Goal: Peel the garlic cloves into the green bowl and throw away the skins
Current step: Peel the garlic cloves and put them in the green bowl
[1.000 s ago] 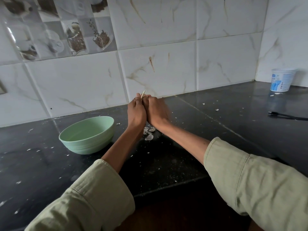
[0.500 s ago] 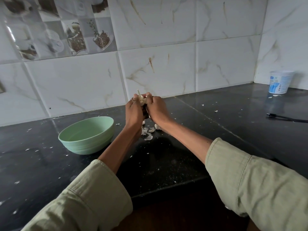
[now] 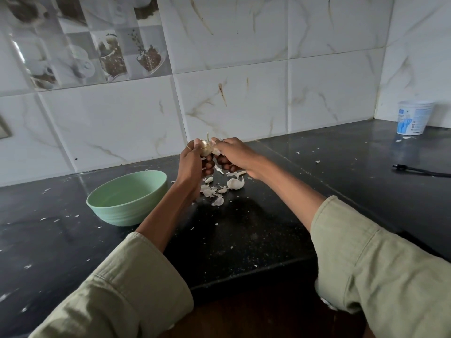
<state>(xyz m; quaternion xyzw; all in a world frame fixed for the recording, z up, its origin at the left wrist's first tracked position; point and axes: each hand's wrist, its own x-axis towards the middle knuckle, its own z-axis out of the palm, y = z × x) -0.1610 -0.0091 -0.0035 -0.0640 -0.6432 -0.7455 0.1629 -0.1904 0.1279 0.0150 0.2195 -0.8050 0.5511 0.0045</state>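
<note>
Since the earlier frame, left hand and right hand have parted slightly, both gripping the garlic above skins near the worktop's back edge.

You're in a home kitchen: marbled wall tiles (some printed with coffee cups) behind a dark stone desk.

No legible text; blue print on the white tub too blurred.

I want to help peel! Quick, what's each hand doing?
Left hand: closed, holding the garlic.
Right hand: closed, pinching the same garlic's skin.
</note>
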